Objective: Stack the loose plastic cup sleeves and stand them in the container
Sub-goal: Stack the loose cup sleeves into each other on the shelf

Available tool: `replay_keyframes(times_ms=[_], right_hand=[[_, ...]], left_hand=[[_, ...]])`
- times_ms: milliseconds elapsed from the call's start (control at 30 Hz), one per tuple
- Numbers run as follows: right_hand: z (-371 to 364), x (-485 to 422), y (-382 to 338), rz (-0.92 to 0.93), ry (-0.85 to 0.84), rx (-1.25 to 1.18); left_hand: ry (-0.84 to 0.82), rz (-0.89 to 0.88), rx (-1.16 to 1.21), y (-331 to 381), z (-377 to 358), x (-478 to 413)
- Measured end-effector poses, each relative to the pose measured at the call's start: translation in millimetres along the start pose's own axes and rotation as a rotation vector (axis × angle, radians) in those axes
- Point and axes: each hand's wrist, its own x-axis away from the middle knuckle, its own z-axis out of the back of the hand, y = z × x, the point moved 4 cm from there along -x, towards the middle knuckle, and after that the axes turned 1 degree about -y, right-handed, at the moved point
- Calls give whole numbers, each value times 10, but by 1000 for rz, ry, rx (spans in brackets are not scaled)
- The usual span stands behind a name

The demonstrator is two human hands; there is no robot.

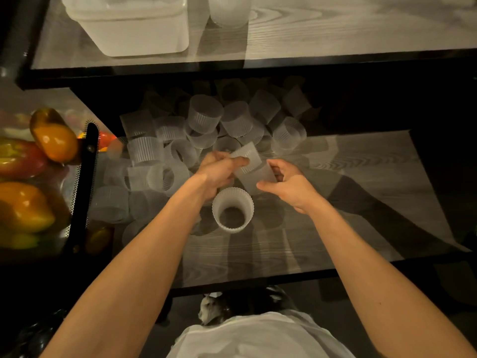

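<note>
Several loose translucent ribbed cup sleeves (206, 117) lie in a heap on the lower wooden shelf (361, 164). One sleeve stack (232, 209) stands upright just in front of my hands. My left hand (219, 171) pinches a ribbed sleeve (249, 156) by its side. My right hand (289, 184) grips a second sleeve (255, 178) right below and against the first. A white plastic container (134, 29) sits on the upper shelf at the back left.
A second translucent tub (229, 11) stands beside the container on the upper shelf. Its black front edge (232, 71) overhangs the heap. A black mesh basket (85, 177) of orange and red peppers (54, 140) stands at the left.
</note>
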Motion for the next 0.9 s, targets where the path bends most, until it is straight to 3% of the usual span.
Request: replay_keyframes(times_ms=[300, 533, 700, 900], right_hand=[[14, 216, -464, 202, 39, 104], [17, 334, -598, 258, 59, -55], [2, 447, -762, 346, 56, -130], [-2, 640, -999, 398, -71, -190]], left_hand=[[28, -284, -103, 275, 102, 336], [49, -415, -174, 391, 194, 539], [-26, -475, -194, 418, 246, 645], [-149, -512, -199, 479, 320, 972]])
